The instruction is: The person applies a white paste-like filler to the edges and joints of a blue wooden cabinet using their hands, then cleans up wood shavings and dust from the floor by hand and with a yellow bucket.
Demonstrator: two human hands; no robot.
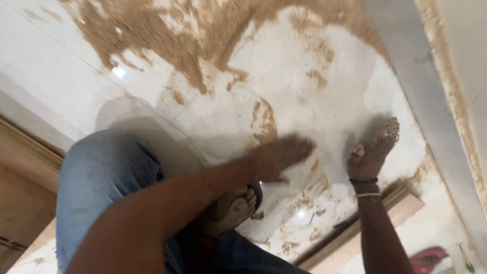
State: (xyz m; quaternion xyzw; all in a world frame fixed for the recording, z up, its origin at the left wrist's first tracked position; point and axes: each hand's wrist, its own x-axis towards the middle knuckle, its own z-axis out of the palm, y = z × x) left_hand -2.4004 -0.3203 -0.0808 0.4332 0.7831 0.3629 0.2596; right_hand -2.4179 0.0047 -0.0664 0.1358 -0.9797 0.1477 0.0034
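Note:
I crouch over a glossy white tiled floor [324, 81] strewn with brown sawdust [167, 35]. My left hand [279, 157] lies flat and open on the tile, blurred by motion, beside a smear of sawdust. My right hand [373, 149] is raised on its edge to the right, fingers apart and coated in pale dust, with a dark band and a light band on the wrist. Neither hand holds anything. My bare foot [238, 208] and blue-jeaned knee [106, 177] are below the left arm.
A grey strip [431, 96] runs diagonally down the right side. Wooden boards [365, 228] lie along the lower right edge of the tile. Wood panelling [25, 172] stands at the left. A red object [428, 259] sits at the bottom right.

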